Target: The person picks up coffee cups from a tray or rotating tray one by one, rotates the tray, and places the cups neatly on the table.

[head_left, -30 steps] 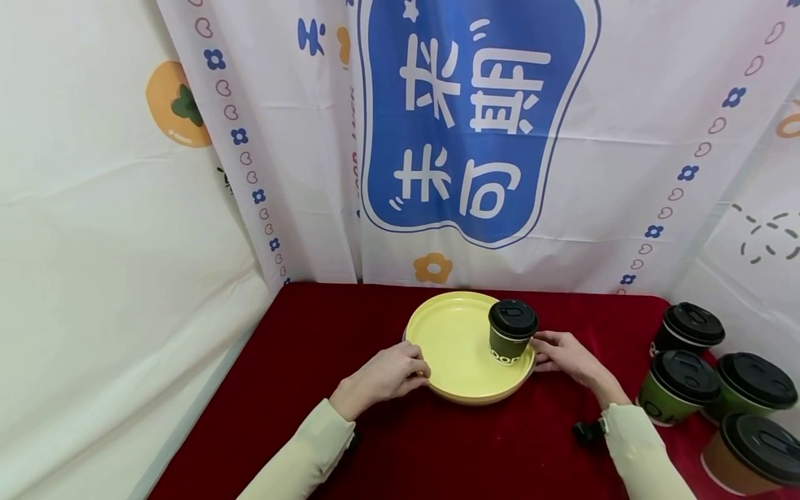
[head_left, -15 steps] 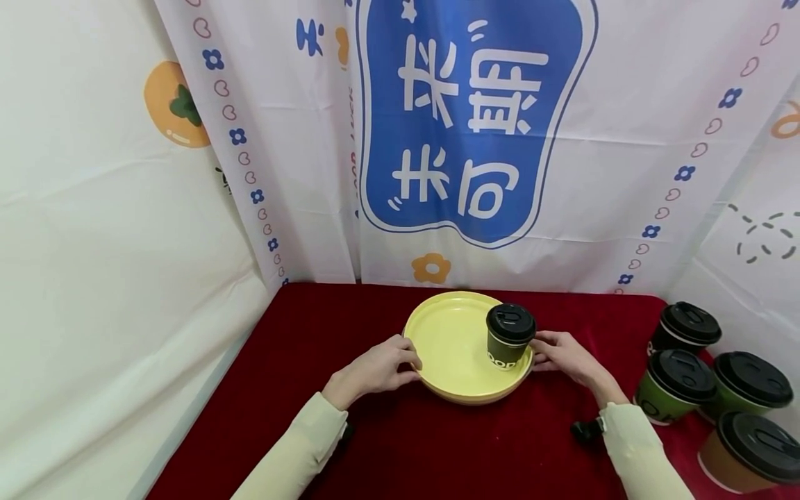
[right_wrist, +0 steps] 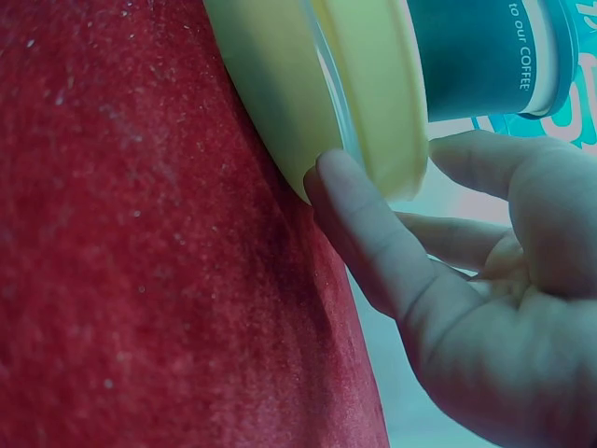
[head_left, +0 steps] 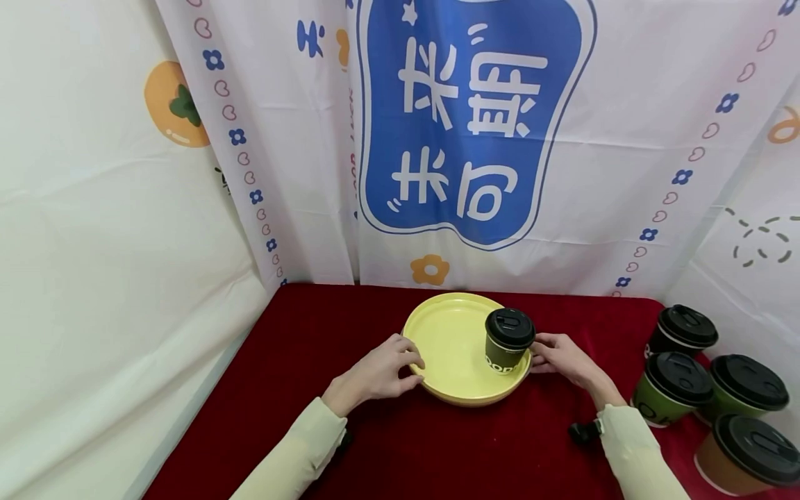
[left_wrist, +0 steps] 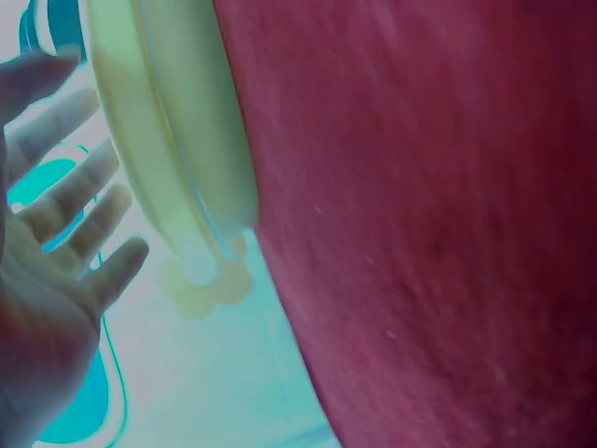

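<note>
A round yellow turntable (head_left: 446,354) stands on the red cloth; the wrist views show a seam between its upper and lower parts. On its right side a dark paper coffee cup (head_left: 503,355) with a black lid sits upright. My left hand (head_left: 378,368) is at the turntable's left front edge. Its fingers (left_wrist: 70,196) are spread beside the rim in the left wrist view. My right hand (head_left: 565,360) holds the right edge, next to the cup. In the right wrist view one fingertip (right_wrist: 334,168) lies against the side near the seam, another close to the upper rim.
Several lidded paper cups stand at the right: a black one (head_left: 681,330), green ones (head_left: 669,396) and a brown one (head_left: 737,458). A white printed curtain (head_left: 594,229) hangs behind the red-covered table (head_left: 475,451).
The cup has shifted slightly toward me along the turntable's right side. My left hand has moved a little left and its fingers have spread apart. The right hand has stayed at the edge.
</note>
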Demonstrator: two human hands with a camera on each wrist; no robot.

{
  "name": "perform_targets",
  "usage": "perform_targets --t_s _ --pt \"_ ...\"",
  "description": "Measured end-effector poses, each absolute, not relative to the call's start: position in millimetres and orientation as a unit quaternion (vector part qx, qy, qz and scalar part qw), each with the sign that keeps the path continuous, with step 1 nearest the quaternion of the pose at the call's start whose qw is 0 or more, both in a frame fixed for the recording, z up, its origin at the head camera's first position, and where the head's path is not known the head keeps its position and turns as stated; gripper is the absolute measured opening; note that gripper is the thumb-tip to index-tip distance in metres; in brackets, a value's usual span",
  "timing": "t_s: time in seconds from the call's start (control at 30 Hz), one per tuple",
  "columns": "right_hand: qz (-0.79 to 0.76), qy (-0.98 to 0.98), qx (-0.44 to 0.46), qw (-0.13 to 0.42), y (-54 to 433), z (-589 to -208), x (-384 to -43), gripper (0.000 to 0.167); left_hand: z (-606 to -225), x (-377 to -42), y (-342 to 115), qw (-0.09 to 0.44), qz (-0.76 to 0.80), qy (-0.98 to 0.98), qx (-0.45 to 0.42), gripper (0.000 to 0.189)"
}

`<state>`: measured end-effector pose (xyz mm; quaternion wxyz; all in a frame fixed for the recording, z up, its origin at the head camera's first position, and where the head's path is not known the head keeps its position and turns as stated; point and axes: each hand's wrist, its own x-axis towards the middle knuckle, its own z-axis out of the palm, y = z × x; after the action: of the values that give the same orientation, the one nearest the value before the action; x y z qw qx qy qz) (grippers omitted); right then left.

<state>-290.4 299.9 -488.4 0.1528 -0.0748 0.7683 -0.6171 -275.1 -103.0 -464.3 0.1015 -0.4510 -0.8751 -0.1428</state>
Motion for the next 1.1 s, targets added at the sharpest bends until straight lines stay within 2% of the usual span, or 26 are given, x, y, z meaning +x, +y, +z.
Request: perform_targets --t_s 0.13,0.4,0.7,1.1 --pt "-0.616 0.77 -0.072 0.151 300.2 -488.7 -291.2 0.05 -457.5 -266.1 -94.9 0.138 -0.133 -0.858 -0.477 0.02" --pt "-0.615 0.771 -0.069 0.151 299.3 -488.6 -291.2 0.049 -449.1 -249.3 -77.2 0.123 -0.065 -0.857 -0.497 0.025" --pt "-0.613 0.77 -0.082 0.155 298.5 -489.3 -289.5 0.054 -457.4 -243.5 -70.6 0.147 0.006 -0.848 -0.509 0.013" --pt "-0.614 0.771 -0.077 0.15 302.5 -491.2 -291.7 0.051 -461.1 -244.8 -72.4 0.172 -0.011 -0.845 -0.507 0.011"
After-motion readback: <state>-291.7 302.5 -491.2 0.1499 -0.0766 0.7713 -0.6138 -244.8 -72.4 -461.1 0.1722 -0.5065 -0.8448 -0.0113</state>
